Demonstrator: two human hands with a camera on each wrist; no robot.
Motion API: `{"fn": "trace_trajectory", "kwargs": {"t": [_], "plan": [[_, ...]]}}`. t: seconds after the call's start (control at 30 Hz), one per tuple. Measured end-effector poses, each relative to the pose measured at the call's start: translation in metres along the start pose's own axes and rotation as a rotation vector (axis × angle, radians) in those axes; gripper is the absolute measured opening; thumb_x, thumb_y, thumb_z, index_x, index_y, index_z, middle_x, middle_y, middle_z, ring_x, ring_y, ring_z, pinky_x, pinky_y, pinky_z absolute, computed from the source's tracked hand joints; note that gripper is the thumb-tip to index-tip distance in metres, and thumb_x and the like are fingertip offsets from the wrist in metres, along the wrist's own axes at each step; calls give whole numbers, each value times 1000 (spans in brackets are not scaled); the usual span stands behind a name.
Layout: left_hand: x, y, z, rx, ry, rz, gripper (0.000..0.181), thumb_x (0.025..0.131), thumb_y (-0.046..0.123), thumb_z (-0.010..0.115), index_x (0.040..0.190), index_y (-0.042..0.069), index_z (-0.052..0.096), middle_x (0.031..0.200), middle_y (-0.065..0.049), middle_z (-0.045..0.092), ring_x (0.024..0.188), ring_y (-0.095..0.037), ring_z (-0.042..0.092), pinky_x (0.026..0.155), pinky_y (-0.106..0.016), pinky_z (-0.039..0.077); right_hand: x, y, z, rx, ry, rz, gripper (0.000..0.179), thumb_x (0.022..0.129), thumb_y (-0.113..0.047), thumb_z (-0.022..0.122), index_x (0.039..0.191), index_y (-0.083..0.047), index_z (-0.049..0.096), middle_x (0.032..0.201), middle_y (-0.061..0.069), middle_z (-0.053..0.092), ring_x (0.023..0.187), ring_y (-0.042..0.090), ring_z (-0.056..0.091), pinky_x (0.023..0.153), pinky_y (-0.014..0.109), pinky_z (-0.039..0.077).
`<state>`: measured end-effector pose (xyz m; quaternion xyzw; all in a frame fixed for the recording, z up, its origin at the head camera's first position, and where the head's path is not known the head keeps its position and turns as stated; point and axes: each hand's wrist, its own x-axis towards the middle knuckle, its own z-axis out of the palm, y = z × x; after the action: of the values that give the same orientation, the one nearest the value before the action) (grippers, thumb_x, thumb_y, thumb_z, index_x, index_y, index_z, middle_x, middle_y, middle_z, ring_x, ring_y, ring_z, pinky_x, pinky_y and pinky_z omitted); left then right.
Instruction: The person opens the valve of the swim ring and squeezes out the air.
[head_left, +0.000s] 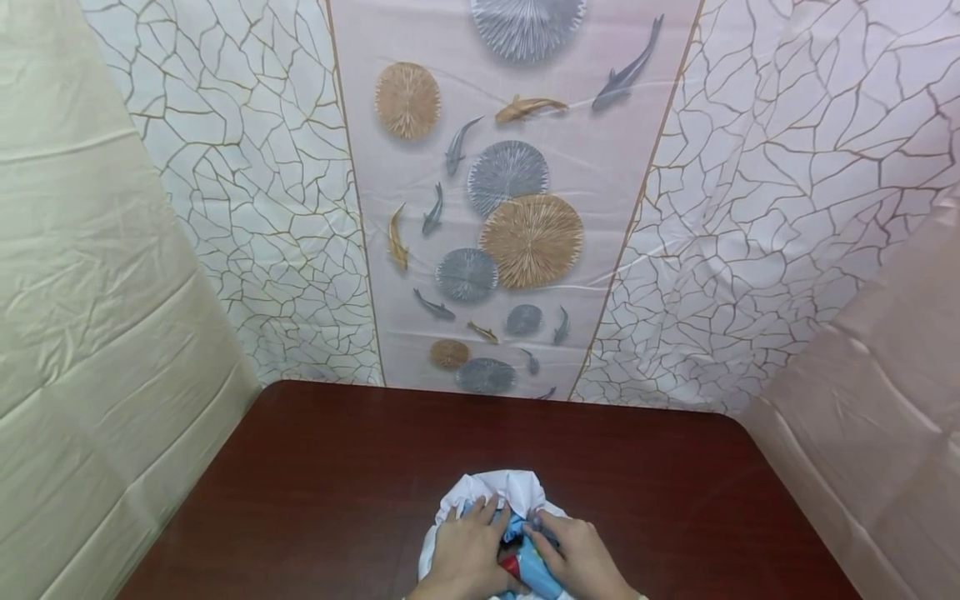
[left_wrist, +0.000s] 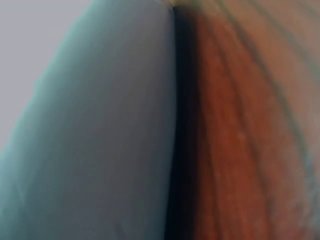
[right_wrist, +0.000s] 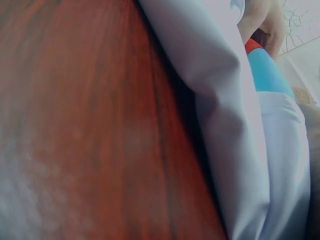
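A crumpled white bag-like bundle [head_left: 502,483] lies at the near edge of the table. Inside its opening shows smooth, light-blue material [head_left: 536,575], with a small red patch [head_left: 511,566] beside it. My left hand [head_left: 468,546] rests over the left part of the opening, its fingers fairly straight and spread. On the right side, my right hand [head_left: 585,554] has bent fingers and pinches the blue material near the rim; the fingertips are partly hidden. The left wrist view is filled by the bundle's blurred pale side [left_wrist: 110,125]. White folds [right_wrist: 220,100] and a hand appear in the right wrist view.
The dark red-brown wooden table [head_left: 337,467] stretches beyond the bundle. Behind it hangs a patterned cloth [head_left: 480,333] with fish and round motifs. Pale quilted cloth panels stand at the left [head_left: 112,375] and right [head_left: 862,400].
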<state>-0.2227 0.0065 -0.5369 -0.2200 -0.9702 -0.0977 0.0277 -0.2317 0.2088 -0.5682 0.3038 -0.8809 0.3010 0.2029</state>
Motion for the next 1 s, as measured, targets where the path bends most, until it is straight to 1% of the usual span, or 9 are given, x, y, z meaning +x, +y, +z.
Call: {"fn": "trace_trajectory", "kwargs": {"t": [0.27, 0.4, 0.5, 0.57, 0.67, 0.73, 0.83, 0.9, 1.0], "plan": [[-3, -2, -1, -25, -41, 9, 114, 59, 86, 70, 147, 16, 53, 150, -5, 51, 139, -27, 46, 102, -55, 44, -1, 3, 1, 3, -2, 18, 8, 95, -23, 71, 94, -29, 66, 85, -15, 68, 66, -9, 55, 57, 11, 43], [-3, -6, -5, -92, -101, 8, 123, 58, 94, 60, 152, 16, 46, 154, -6, 45, 143, -27, 40, 105, -58, 39, -1, 2, -2, 19, -10, 18, 7, 96, -23, 71, 98, -29, 68, 94, -11, 72, 77, -5, 64, 63, 13, 49], [-3, -10, -10, -171, -116, 6, 119, 60, 95, 57, 151, 18, 48, 152, -5, 48, 141, -27, 42, 105, -61, 39, 0, 1, -5, 33, -9, -6, 6, 96, -23, 70, 102, -25, 71, 99, -8, 74, 84, 0, 68, 69, 14, 52], [-5, -13, -14, -216, -88, 7, 107, 66, 93, 55, 146, 22, 55, 145, -2, 55, 135, -25, 50, 99, -60, 44, 1, 0, -7, 52, -3, -33, 9, 95, -22, 71, 104, -21, 72, 102, -7, 74, 88, 5, 70, 73, 16, 53], [-5, -19, -21, -245, 28, 11, 78, 81, 84, 51, 131, 26, 68, 128, 4, 67, 118, -20, 61, 83, -53, 53, 1, -2, -10, 94, 20, -67, 15, 94, -18, 72, 109, -14, 73, 105, -4, 74, 93, 11, 71, 79, 19, 54], [-4, -23, -26, -242, 125, 12, 61, 91, 74, 47, 120, 27, 74, 117, 7, 70, 106, -18, 63, 73, -48, 52, 2, -3, -14, 137, 32, -60, 17, 94, -15, 72, 111, -11, 72, 105, -3, 74, 94, 12, 71, 78, 21, 55], [-1, -31, -36, -251, 218, -39, 46, 100, 58, 45, 108, 27, 78, 107, 8, 70, 96, -17, 60, 69, -44, 46, 3, -4, -23, 158, 62, -18, 17, 96, -12, 69, 112, -12, 70, 104, -5, 73, 92, 9, 70, 73, 24, 57], [1, -38, -42, -257, 216, -93, 40, 99, 52, 50, 105, 24, 78, 102, 6, 69, 90, -17, 58, 68, -43, 45, 4, -2, -30, 126, 87, 20, 16, 95, -10, 70, 110, -15, 70, 102, -8, 71, 90, 6, 68, 70, 23, 57], [4, -51, -45, -253, 145, -147, 33, 92, 48, 64, 102, 18, 76, 92, 3, 65, 79, -15, 56, 64, -41, 48, 7, 4, -43, 33, 63, 79, 13, 92, -9, 72, 100, -19, 70, 90, -15, 64, 78, 2, 59, 63, 21, 52]]}}
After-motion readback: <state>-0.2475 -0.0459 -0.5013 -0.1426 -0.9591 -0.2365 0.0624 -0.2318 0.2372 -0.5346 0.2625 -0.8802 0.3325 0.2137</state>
